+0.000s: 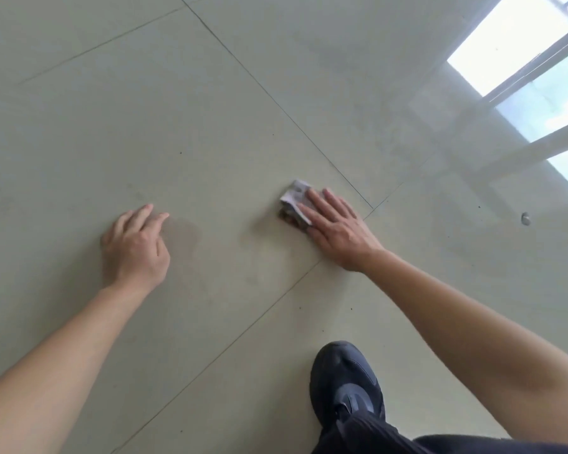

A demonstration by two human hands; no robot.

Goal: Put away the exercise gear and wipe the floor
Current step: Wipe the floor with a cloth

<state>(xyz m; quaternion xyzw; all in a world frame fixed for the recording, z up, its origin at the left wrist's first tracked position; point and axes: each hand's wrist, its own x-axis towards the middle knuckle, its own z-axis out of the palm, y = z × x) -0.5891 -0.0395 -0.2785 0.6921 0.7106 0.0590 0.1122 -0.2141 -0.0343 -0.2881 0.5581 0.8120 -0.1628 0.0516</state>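
Observed right hand (336,229) laid flat, fingers spread and extended, pressing a crumpled whitish cloth (294,199) against the pale tiled floor (145,109) just beside a grout crossing. Noted left hand (135,247) well apart from the cloth, empty, loosely curled with fingertips (163,217) toward the tile; contact could not be confirmed. Found much of the cloth hidden beneath the right palm, a dark shoe (345,385) partly covered by a trouser leg, and a small grey object (525,218) too small to identify.
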